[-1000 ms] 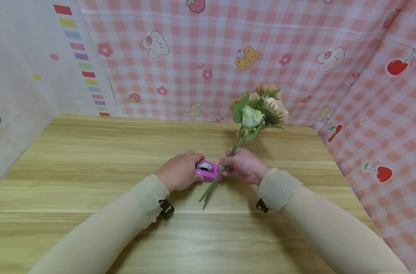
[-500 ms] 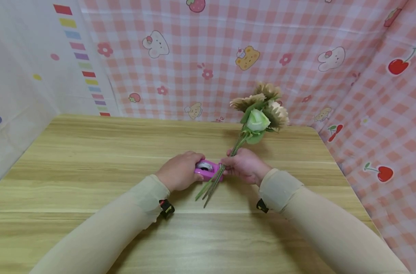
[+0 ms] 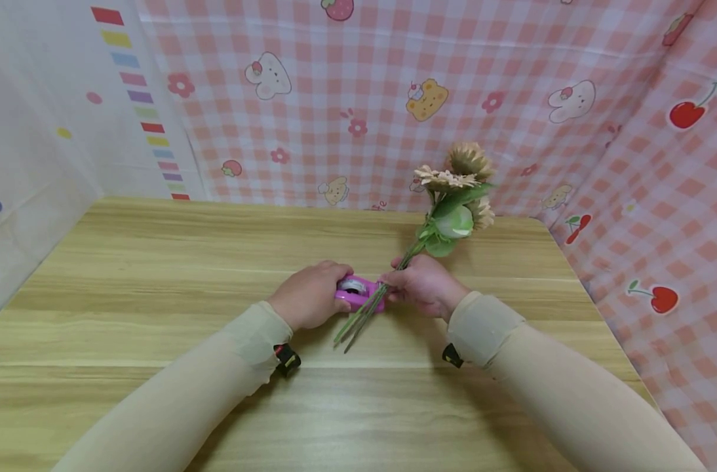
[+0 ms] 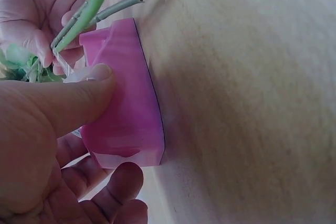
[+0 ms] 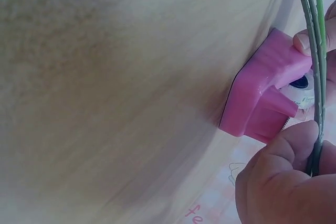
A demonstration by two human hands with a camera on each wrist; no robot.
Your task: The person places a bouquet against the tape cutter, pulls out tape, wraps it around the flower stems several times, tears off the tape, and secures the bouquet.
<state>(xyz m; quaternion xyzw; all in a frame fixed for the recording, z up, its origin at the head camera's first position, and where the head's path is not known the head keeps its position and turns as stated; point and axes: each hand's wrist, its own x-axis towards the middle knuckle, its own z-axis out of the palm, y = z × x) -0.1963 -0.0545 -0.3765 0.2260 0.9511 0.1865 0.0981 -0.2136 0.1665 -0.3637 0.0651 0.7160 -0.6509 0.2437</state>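
Both my hands were busy just right of the middle of the table, close together, with the flowers leaning between them.
My left hand gripped the pink tape dispenser, thumb on its near side, its base on the wood and its tape roll uppermost. My right hand pinched the stems of the bunch of flowers between thumb and fingers at the dispenser's right end; I couldn't tell whether those fingers touched it. The bunch slanted, blossoms away from me by the checked cloth, a pale green rose lowest, stem ends toward me. A clear strip showed between dispenser and stems.
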